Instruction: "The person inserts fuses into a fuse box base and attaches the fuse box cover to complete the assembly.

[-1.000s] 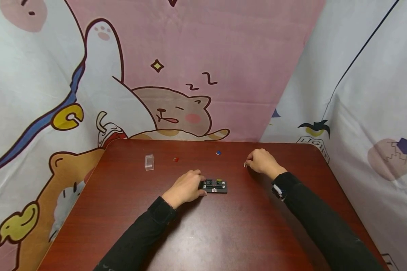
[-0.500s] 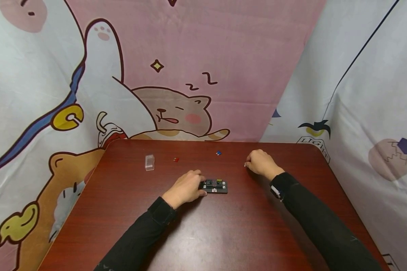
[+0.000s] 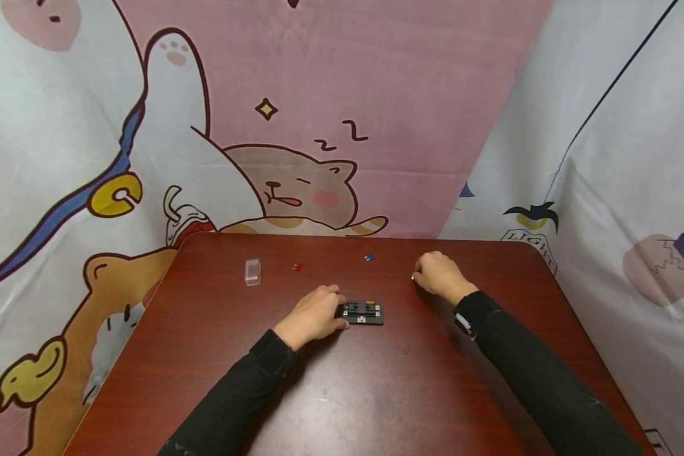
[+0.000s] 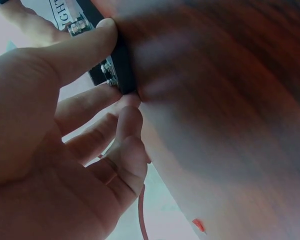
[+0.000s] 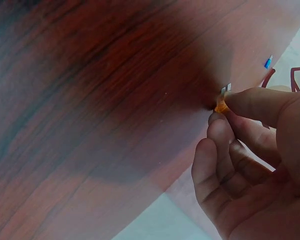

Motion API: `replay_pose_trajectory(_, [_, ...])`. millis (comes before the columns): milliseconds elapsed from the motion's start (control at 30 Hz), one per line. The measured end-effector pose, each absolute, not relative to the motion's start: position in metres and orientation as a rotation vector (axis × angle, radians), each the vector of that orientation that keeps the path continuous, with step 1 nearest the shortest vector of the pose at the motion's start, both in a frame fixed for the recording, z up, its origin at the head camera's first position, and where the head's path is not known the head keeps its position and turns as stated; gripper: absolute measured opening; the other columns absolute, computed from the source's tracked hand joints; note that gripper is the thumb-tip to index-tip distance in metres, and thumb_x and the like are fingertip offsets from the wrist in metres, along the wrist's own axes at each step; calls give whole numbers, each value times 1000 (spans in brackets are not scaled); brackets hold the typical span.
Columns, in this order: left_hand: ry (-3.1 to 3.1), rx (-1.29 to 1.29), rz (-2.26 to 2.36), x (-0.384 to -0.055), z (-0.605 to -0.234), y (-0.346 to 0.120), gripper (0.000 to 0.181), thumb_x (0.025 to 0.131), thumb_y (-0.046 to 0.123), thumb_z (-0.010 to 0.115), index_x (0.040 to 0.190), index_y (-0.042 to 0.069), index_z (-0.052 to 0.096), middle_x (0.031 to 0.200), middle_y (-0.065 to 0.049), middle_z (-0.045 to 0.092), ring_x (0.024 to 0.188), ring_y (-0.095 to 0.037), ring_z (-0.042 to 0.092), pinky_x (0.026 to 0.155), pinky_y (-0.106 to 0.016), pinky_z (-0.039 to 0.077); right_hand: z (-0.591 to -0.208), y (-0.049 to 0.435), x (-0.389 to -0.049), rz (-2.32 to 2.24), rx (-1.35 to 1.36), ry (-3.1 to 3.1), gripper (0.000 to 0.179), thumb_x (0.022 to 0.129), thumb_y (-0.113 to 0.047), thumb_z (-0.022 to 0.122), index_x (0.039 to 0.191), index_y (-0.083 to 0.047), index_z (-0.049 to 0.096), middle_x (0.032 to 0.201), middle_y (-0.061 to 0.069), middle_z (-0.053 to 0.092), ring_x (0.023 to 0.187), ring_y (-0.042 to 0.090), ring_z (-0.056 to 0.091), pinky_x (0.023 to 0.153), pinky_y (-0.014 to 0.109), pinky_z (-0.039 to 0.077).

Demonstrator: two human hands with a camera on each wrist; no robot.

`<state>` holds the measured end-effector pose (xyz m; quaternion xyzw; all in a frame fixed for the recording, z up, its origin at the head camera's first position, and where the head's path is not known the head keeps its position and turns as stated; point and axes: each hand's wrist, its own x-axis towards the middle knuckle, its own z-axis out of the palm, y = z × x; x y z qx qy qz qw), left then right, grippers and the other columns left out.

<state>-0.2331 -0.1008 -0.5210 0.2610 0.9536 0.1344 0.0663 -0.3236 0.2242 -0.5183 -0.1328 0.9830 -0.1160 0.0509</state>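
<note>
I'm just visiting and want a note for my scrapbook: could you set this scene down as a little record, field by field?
Surface: reddish-brown table
Left hand: the left hand grips one end of a black block
Right hand: the right hand pinches a small orange piece with metal prongs
Loose pieces: red piece and blue piece, apart, beyond the block
Container: clear box, left of the red piece
Backdrop: cartoon-printed cloth

A long black fabric sleeve [image 3: 234,386] covered the left arm to a banded black cuff [image 3: 272,353], with pale specks near its lower end. The matching black right sleeve [image 3: 538,370] carried a small white-and-dark attachment [image 3: 464,323] at the wrist.
</note>
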Motion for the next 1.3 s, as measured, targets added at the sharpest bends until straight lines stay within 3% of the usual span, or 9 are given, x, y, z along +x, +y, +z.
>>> replay_pose_trajectory(233, [2871, 778, 398, -233, -520, -101, 50, 94, 39, 90, 134, 12, 79, 123, -5, 70, 106, -23, 62, 97, -43, 57, -519, 228, -323, -470, -352, 2985, 16, 103, -22, 76, 103, -7, 84, 108, 14, 82, 96, 32, 73, 92, 54, 60])
replay_pose_trajectory(567, [2864, 771, 395, -233, -520, -100, 50, 94, 39, 90, 133, 11, 79, 123, -6, 70, 106, -23, 61, 97, -43, 57, -521, 229, -320, -578, -331, 2976, 16, 103, -23, 77, 94, -10, 79, 93, 7, 75, 82, 24, 62, 80, 42, 53])
replay_pose_trajectory(900, [2869, 777, 384, -234, -519, -101, 51, 94, 40, 90, 135, 11, 78, 125, -6, 70, 108, -24, 62, 98, -44, 57, -519, 227, -316, -696, -403, 2980, 14, 103, -21, 78, 100, -8, 80, 94, 7, 75, 82, 21, 62, 77, 38, 52])
replay_pose_trajectory(1300, [2866, 780, 403, -234, -521, -102, 52, 95, 38, 90, 137, 11, 78, 127, -7, 70, 112, -25, 64, 101, -45, 57, -510, 211, -305, -777, -523, 2962, 12, 102, -21, 80, 94, -11, 79, 93, 4, 76, 80, 19, 62, 74, 35, 51])
